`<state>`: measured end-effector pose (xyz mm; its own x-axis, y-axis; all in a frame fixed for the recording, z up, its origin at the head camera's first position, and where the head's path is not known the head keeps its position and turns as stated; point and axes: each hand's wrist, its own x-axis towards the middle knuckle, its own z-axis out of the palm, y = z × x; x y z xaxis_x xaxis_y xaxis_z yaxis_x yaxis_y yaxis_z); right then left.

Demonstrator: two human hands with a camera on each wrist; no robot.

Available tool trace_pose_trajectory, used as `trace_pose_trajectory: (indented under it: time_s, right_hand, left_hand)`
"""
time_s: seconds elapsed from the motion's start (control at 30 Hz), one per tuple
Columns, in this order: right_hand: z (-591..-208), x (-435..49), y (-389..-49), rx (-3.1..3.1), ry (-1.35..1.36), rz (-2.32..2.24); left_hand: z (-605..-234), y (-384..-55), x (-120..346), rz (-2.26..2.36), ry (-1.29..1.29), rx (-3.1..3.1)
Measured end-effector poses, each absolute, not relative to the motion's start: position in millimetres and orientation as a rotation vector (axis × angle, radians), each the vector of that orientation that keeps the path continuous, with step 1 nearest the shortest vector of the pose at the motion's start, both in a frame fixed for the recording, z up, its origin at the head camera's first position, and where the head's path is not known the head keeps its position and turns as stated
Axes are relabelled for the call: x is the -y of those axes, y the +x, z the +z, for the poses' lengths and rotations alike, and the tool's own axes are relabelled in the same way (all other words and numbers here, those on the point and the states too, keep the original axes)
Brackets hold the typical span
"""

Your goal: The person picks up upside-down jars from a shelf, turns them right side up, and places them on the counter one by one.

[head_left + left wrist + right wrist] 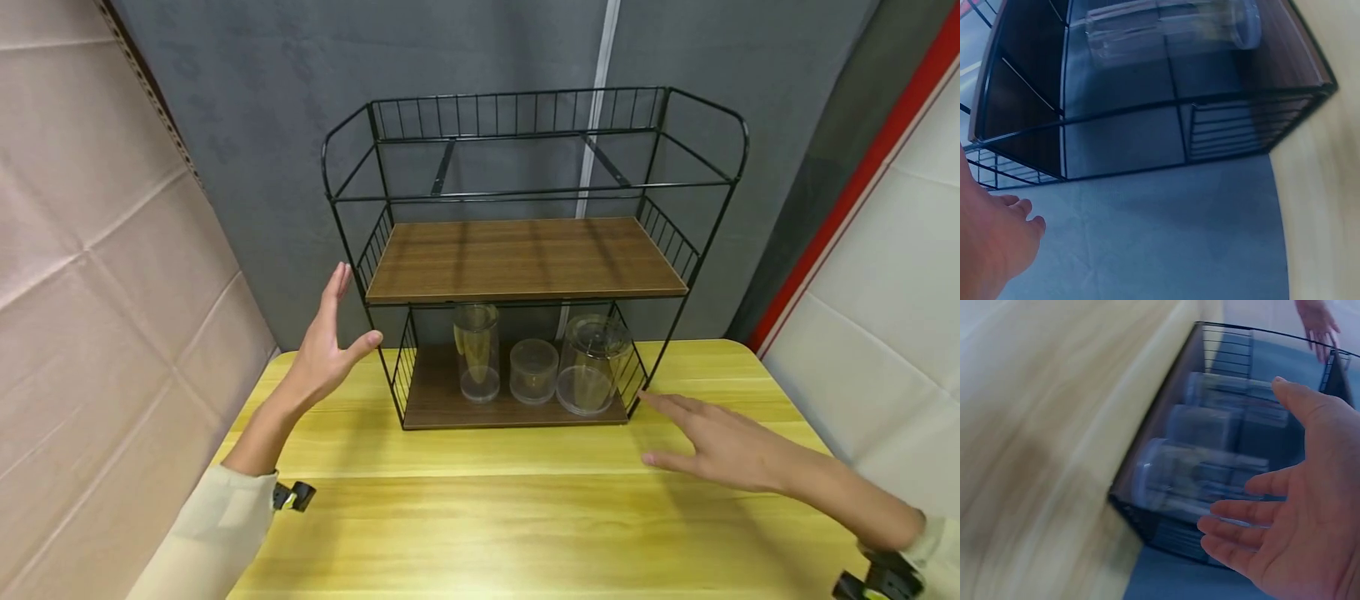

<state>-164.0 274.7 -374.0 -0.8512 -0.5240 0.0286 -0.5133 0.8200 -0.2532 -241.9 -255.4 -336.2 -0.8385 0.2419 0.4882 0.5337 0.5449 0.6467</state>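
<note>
A black wire rack with a wooden middle shelf stands on the table. On its bottom shelf are a tall clear jar, a small clear jar and a wide clear jar. My left hand is raised beside the rack's left side, fingers extended and thumb apart, holding nothing. By the lower right corner of the rack, my right hand reaches out with its fingers extended and holds nothing. In the right wrist view its palm faces the jars.
The yellow wood-grain table spreads in front of the rack. Behind it hangs a grey curtain. Pale fabric walls flank both sides, with a red strip on the right. The rack's top level is an open frame with two crossbars.
</note>
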Motion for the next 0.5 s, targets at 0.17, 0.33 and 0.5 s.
trace_pose_trajectory:
  time_s: [0.17,0.33,0.5]
  right_hand:
    - [-359.5,-262.9,-166.6,-3.0,-0.897,-0.453]
    - [-352.3,-250.9,-171.5,-3.064,-0.926,-0.501]
    - [-350.6,-240.5,-180.9,-3.122,-0.971,-0.498]
  left_hand:
    - [-321.4,-239.9,245.0,-1.274,-0.629,2.382]
    - [-308.7,-239.0,236.1,-1.381,-0.653,2.317]
    - [-300.4,-240.6,229.1,-1.47,-0.674,2.268]
